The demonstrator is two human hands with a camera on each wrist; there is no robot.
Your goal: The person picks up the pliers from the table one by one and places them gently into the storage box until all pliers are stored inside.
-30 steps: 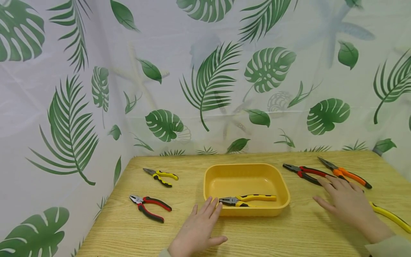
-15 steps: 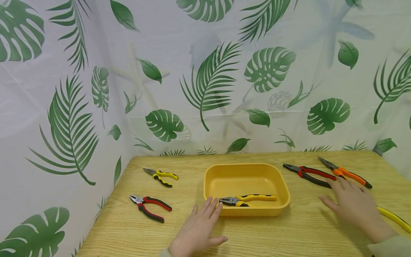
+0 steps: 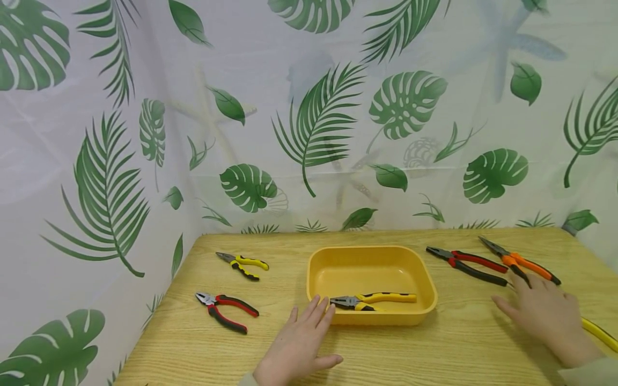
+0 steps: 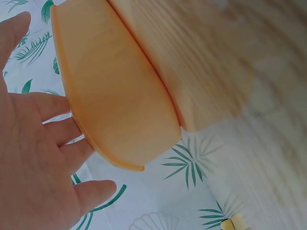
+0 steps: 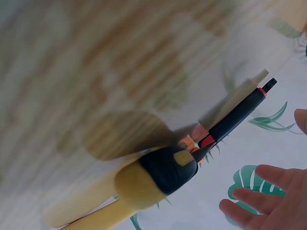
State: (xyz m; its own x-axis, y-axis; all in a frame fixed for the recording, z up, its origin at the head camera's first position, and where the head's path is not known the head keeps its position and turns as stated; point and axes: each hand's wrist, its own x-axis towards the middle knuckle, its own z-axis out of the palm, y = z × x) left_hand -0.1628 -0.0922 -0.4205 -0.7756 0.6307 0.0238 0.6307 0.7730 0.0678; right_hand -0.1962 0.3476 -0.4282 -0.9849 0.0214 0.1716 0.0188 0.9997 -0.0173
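My left hand (image 3: 299,343) touches the front left rim of a yellow plastic tray (image 3: 381,318) with its fingertips, fingers straight. Inside the tray lies a pair of yellow-and-black pliers (image 3: 386,296). In the left wrist view, the same fingers lie against the tray's edge (image 4: 115,96). My right hand (image 3: 545,321) hovers at the right, fingers spread and holding nothing. Just beyond its fingers are red-and-black pliers (image 3: 453,260) and orange-and-black long-nose pliers (image 3: 514,259). A yellow handle (image 3: 601,335) sticks out beside the right wrist; the rest of that tool is hidden in the head view.
On the left of the wooden table (image 3: 169,354) lie small yellow-and-black long-nose pliers (image 3: 236,262) and another red-and-black pair (image 3: 211,304). A white leaf-patterned cloth (image 3: 328,134) hangs behind the table and along its left side.
My right hand has moved to the right and slightly nearer, uncovering more of the handles of the red-and-black and orange pliers. The left hand and tray stay put.
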